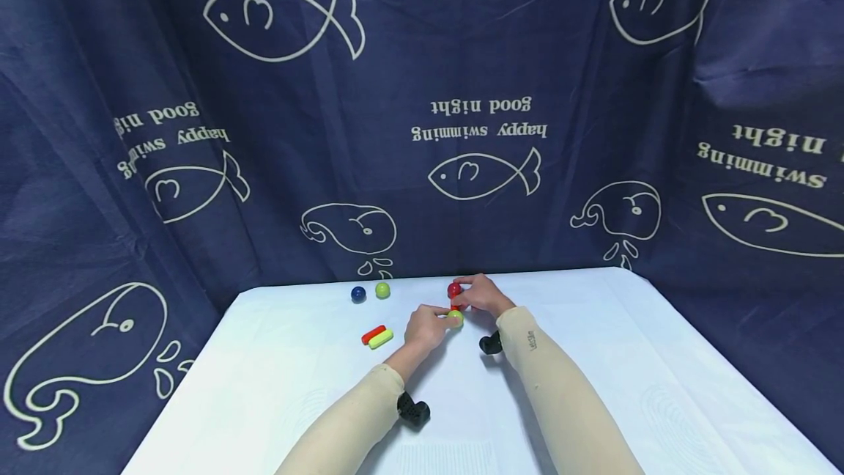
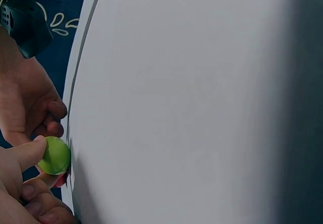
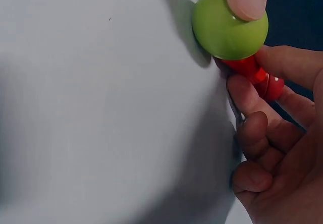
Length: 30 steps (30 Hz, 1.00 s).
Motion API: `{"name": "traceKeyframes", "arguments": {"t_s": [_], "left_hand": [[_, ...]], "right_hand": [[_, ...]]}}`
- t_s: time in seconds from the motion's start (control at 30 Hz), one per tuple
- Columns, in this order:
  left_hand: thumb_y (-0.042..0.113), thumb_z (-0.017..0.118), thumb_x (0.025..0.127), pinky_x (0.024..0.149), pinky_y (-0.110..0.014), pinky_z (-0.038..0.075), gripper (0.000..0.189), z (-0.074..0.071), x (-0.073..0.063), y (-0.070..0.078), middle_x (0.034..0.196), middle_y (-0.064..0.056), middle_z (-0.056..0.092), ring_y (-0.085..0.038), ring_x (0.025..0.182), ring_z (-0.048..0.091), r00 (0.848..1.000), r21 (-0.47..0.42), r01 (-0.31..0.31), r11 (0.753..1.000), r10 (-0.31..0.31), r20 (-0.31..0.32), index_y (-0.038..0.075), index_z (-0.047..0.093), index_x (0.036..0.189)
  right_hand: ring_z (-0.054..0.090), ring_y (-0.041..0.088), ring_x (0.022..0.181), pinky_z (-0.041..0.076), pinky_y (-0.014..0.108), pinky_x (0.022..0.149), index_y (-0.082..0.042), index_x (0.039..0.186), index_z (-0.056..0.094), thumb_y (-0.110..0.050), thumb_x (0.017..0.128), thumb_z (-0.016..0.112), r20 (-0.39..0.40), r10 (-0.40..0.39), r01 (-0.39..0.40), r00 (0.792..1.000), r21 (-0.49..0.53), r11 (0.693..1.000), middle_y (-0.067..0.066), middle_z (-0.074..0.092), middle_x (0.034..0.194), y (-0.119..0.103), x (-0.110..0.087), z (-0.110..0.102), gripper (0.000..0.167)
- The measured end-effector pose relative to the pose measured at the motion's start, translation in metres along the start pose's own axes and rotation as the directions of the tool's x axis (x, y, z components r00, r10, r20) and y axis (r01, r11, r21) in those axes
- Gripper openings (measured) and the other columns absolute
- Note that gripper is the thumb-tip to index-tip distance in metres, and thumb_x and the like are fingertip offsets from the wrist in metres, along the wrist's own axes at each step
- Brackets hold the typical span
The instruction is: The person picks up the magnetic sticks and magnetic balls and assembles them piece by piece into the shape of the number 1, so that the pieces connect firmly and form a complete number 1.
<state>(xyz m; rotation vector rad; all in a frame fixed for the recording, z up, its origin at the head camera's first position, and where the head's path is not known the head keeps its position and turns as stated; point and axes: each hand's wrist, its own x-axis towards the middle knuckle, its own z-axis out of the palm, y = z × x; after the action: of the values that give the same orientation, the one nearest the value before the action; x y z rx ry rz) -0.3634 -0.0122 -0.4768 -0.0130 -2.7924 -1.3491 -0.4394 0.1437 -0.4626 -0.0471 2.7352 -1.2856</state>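
Observation:
My left hand (image 1: 425, 325) pinches a lime-green ball (image 1: 456, 319), with the thumb and a finger on it. The same ball (image 3: 222, 27) covers the near end of a short red rod (image 3: 247, 66) in the right wrist view. At the rod's far side is a red ball (image 1: 453, 289); rod and balls form one line, the balls at opposite ends. My right hand (image 1: 483, 293) holds the red rod between thumb and fingers. Whether the green ball is fixed onto the rod or only touches it, I cannot tell.
Left of the hands, a red stick (image 1: 373, 335) and a yellow-green stick (image 1: 380, 339) lie side by side. Farther back are a dark blue ball (image 1: 358, 294) and another green ball (image 1: 382, 289). The white table (image 1: 264, 387) ends at a dark blue curtain (image 1: 395, 94).

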Motion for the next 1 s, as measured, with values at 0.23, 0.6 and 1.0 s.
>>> {"name": "traceKeyframes", "arguments": {"t_s": [0.23,0.6,1.0], "left_hand": [[0.036,0.081,0.083,0.076,-0.035,0.052,0.026,0.001,0.002,-0.001,0.114,-0.004,0.075,-0.024,0.109,0.067,1.000,0.006,0.008,1.000,-0.008,-0.009,0.019,0.082,0.103],[0.035,0.082,0.083,0.073,-0.031,0.050,0.028,0.000,0.000,0.000,0.116,-0.005,0.074,-0.021,0.105,0.066,1.000,-0.001,0.009,1.000,-0.009,-0.001,0.019,0.081,0.106],[0.034,0.082,0.083,0.074,-0.032,0.050,0.028,0.001,0.001,0.001,0.113,-0.005,0.075,-0.021,0.101,0.066,1.000,-0.001,0.012,1.000,-0.012,-0.016,0.016,0.081,0.104]], "right_hand": [[0.061,0.016,0.067,0.045,0.025,0.057,-0.010,0.132,0.066,-0.020,0.077,0.080,-0.004,-0.013,0.013,1.000,0.028,1.000,0.001,0.072,0.073,-0.002,0.002,0.002,0.058],[0.059,0.017,0.063,0.042,0.026,0.055,-0.005,0.129,0.066,-0.015,0.075,0.074,-0.013,0.023,-0.022,1.000,0.049,0.999,0.004,0.072,0.081,-0.010,0.000,0.001,0.055],[0.062,0.019,0.069,0.042,0.025,0.057,-0.006,0.133,0.063,-0.021,0.080,0.073,0.011,0.015,-0.015,1.000,0.055,0.998,0.006,0.073,0.083,-0.010,-0.004,0.000,0.056]]}}
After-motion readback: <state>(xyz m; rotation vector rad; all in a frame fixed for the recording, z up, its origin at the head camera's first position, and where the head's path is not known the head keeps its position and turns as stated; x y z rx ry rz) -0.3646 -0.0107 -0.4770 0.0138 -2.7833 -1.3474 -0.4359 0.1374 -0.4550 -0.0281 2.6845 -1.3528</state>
